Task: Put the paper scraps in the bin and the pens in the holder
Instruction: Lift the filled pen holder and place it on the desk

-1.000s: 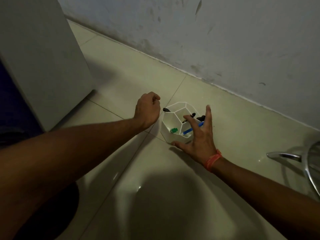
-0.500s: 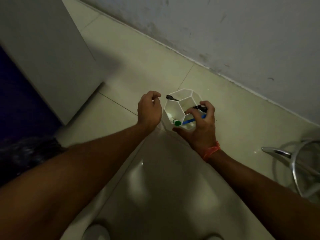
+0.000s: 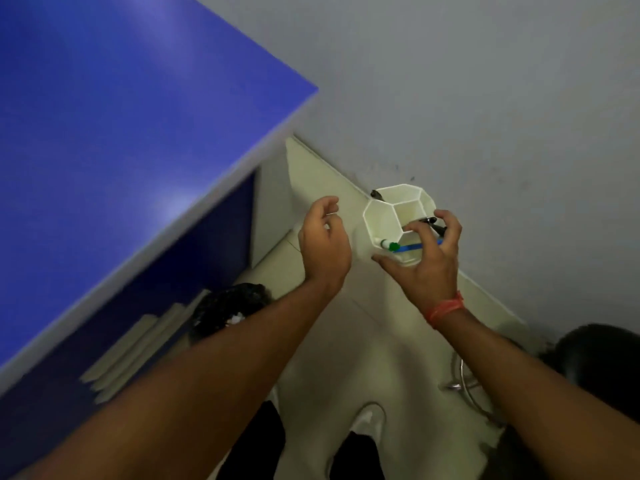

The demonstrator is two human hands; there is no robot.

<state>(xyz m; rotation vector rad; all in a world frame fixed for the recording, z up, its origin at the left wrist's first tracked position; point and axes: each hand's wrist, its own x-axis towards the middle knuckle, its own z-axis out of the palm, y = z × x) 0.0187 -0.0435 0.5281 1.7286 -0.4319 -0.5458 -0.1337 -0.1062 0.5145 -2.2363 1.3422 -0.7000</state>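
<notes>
A white multi-compartment pen holder (image 3: 388, 216) is lifted above the floor, with my right hand (image 3: 426, 268) gripping its near right side. A blue pen (image 3: 412, 247), a green-capped marker (image 3: 389, 244) and a black pen (image 3: 437, 226) lie across its rim under my fingers. Another dark pen tip (image 3: 375, 194) pokes out at the far left edge. My left hand (image 3: 323, 244) hovers just left of the holder, fingers curled and apart, holding nothing. A black bin (image 3: 228, 308) with a bag and a white scrap inside sits on the floor lower left.
A blue-topped desk (image 3: 131, 133) fills the left, with pale boards (image 3: 138, 348) stacked beneath it. A grey wall (image 3: 485, 98) runs behind. A chair with a chrome base (image 3: 467, 386) stands at the lower right. My shoes (image 3: 367, 420) are on the tiled floor.
The holder has risen off the floor in my right hand, and the view has lifted, bringing the blue desk top and the bin into sight. My left hand has let go and opened.
</notes>
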